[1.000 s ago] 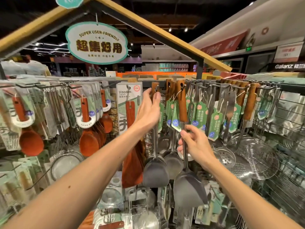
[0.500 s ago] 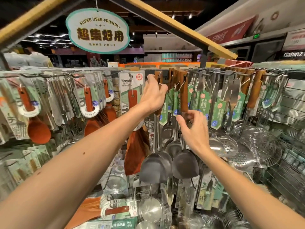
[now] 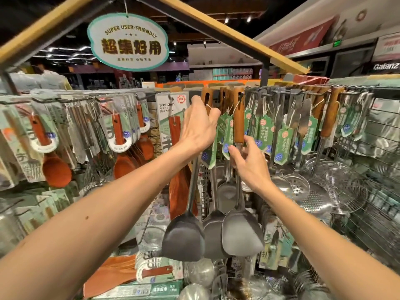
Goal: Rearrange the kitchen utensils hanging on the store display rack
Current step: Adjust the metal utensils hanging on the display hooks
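Steel spatulas with wooden handles hang from hooks on the display rack. My left hand grips the wooden handle of the left spatula just under its hook. The right spatula hangs from the neighbouring hook by its wooden handle. Just below that handle my right hand is at the steel shaft, thumb on one side and straightened fingers on the other, not closed round it. A third spatula blade hangs between the two.
Green price tags dangle among the handles. Wooden spoons in card sleeves hang to the left, a boxed wooden turner beside my left hand. Steel skimmers and strainers hang on the right. A hanging sign is overhead.
My right hand lifted the right spatula up to the hook, slid down and loosened its fingers. My left hand stayed on the left spatula's handle. The camera moved closer.
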`<state>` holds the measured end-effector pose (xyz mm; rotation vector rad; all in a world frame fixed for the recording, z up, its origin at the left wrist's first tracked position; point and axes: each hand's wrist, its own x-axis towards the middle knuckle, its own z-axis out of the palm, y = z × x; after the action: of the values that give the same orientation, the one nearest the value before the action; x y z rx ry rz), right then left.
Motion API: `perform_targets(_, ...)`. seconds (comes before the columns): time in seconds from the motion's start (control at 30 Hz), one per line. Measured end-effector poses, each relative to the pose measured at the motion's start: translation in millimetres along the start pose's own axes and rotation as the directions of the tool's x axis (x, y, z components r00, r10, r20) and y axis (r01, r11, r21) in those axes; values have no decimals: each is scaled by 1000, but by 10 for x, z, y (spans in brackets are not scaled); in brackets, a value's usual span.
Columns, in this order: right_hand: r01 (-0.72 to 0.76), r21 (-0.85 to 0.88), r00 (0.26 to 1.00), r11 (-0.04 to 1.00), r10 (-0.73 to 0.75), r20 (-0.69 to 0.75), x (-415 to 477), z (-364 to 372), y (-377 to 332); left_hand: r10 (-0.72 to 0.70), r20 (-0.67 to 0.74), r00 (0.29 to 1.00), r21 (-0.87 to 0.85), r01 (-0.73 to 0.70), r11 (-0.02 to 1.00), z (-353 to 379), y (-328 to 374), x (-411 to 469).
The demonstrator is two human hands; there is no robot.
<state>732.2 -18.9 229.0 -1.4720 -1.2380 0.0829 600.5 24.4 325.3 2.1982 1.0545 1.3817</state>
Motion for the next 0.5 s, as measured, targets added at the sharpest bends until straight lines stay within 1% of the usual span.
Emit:
perform_targets(0.17,-46,-68,999,997,47,5,148,-97,14,90,-73,993,52,-87,995,-12,44,-62)
perform_targets(0.27,-60,-129,998,990,63,14,193,-149,23,196,-97,976,85,-188,979,-60,61,-149)
perform_targets(0.33,-75,-158,996,985,81,28,206,-165,35,255,-83,963,101,-246,964,-85,84,-226)
perform_targets(0.4,-100,-147,993,984,108,51,198,-165,30,279,-55,959,81,-274,958,-103,95,-283)
perform_targets(0.5,-128,-111,991,986,133,35,140,-150,-15,248,-5,969,41,-248,968,-108,123,-303)
